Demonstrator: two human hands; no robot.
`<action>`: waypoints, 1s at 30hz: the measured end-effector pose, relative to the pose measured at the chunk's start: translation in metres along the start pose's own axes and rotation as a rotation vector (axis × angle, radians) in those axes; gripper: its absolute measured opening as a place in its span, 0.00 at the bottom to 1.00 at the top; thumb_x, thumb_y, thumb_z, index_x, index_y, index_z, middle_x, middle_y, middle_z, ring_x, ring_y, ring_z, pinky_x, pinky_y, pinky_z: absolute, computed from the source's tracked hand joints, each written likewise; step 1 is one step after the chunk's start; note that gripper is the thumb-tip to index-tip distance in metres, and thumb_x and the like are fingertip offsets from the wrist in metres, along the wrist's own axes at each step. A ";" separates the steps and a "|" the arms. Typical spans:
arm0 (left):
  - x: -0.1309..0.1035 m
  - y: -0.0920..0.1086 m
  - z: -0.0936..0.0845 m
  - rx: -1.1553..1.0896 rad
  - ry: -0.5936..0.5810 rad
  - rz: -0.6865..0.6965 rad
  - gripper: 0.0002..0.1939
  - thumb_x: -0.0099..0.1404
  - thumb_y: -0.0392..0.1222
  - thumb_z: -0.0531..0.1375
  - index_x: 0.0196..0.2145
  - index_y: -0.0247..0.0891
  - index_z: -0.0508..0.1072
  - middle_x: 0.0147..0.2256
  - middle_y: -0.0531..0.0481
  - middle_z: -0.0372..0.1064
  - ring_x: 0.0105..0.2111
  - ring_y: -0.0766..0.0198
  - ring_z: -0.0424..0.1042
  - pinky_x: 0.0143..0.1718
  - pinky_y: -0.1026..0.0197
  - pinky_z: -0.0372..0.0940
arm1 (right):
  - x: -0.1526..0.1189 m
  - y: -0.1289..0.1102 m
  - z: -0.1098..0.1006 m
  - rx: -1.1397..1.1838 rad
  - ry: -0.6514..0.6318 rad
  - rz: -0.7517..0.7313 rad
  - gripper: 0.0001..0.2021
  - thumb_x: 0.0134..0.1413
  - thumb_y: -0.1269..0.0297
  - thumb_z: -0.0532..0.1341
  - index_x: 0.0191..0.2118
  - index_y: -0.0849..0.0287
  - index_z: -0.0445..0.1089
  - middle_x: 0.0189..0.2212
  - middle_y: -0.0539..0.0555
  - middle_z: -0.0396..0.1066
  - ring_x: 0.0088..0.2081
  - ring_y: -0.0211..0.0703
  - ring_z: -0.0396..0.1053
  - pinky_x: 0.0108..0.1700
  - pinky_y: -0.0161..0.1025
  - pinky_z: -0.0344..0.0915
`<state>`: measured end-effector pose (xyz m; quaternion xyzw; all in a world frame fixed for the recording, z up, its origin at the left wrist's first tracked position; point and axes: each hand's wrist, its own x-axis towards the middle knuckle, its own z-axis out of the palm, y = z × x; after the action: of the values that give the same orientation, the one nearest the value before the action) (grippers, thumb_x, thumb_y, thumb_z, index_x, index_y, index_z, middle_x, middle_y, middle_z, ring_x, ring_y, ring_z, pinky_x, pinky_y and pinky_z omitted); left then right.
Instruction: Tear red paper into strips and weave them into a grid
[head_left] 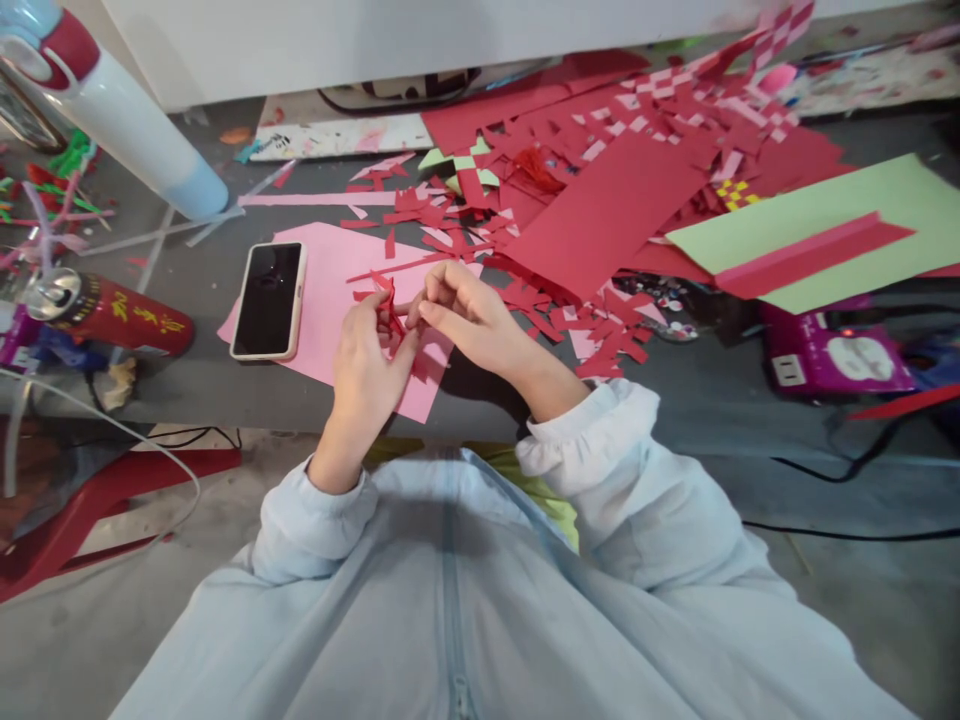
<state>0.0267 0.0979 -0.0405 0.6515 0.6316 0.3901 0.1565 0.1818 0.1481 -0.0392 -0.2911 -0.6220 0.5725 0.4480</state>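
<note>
My left hand (369, 368) is closed around a small folded red paper piece (391, 300), whose pointed ends stick out between thumb and fingers. Right beside it, my right hand (476, 318) is curled in a pinch, its fingertips meeting the left ones. Whatever lies between the right fingertips is too small to make out. Both hands are above a pink paper sheet (322, 270) on the dark table. A phone (268, 300) with a black screen and pale case lies on that sheet, left of my left hand. Red paper scraps (442, 212) are scattered just beyond the hands.
A large red sheet (611, 215) covers more scraps. Farther right are a light green sheet (832, 225) with a folded red strip (814, 255) and a purple package (832, 350). On the left, a drink can (120, 315) and a white-blue bottle (139, 125) are tilted in view.
</note>
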 end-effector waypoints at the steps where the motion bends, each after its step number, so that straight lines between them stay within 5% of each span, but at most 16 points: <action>1: 0.001 -0.001 -0.001 -0.010 0.012 0.001 0.23 0.62 0.40 0.64 0.54 0.37 0.68 0.45 0.43 0.73 0.40 0.61 0.74 0.44 0.57 0.72 | 0.000 -0.001 0.000 0.064 -0.013 -0.009 0.18 0.59 0.47 0.62 0.33 0.52 0.56 0.30 0.48 0.68 0.36 0.40 0.73 0.42 0.41 0.72; 8: 0.014 -0.001 -0.011 -0.189 0.043 -0.029 0.10 0.62 0.38 0.60 0.43 0.37 0.72 0.38 0.48 0.75 0.36 0.62 0.75 0.37 0.60 0.70 | 0.000 -0.016 -0.003 0.232 0.016 -0.111 0.18 0.56 0.49 0.66 0.32 0.53 0.58 0.28 0.47 0.71 0.37 0.39 0.76 0.49 0.45 0.72; 12: 0.024 0.004 -0.020 -0.452 0.037 -0.047 0.11 0.61 0.39 0.64 0.42 0.39 0.74 0.42 0.49 0.76 0.42 0.62 0.76 0.44 0.60 0.70 | -0.001 -0.020 -0.007 0.216 0.157 -0.127 0.17 0.53 0.51 0.68 0.31 0.54 0.60 0.24 0.45 0.69 0.30 0.36 0.74 0.32 0.34 0.70; 15: 0.032 0.010 -0.027 -0.632 0.020 -0.039 0.11 0.61 0.40 0.66 0.42 0.40 0.75 0.42 0.51 0.76 0.44 0.62 0.76 0.48 0.59 0.70 | 0.000 -0.019 -0.007 0.174 0.146 -0.066 0.16 0.48 0.54 0.71 0.29 0.57 0.65 0.22 0.45 0.69 0.23 0.32 0.71 0.25 0.31 0.65; 23: 0.052 0.030 -0.023 -0.874 -0.193 -0.119 0.12 0.57 0.43 0.69 0.40 0.41 0.76 0.41 0.51 0.78 0.44 0.59 0.77 0.51 0.55 0.71 | 0.006 -0.015 -0.005 0.199 0.235 0.075 0.21 0.41 0.46 0.73 0.30 0.58 0.73 0.22 0.47 0.72 0.20 0.30 0.66 0.21 0.32 0.62; 30: 0.055 0.019 -0.010 -0.973 -0.361 -0.310 0.17 0.50 0.44 0.74 0.37 0.36 0.79 0.34 0.49 0.79 0.33 0.63 0.78 0.36 0.62 0.72 | 0.012 -0.016 -0.009 0.219 0.373 0.114 0.24 0.33 0.43 0.75 0.26 0.58 0.72 0.18 0.46 0.70 0.20 0.32 0.65 0.21 0.33 0.61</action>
<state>0.0272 0.1439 -0.0037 0.4597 0.4299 0.4917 0.6017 0.1874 0.1598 -0.0214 -0.3760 -0.4450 0.5974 0.5511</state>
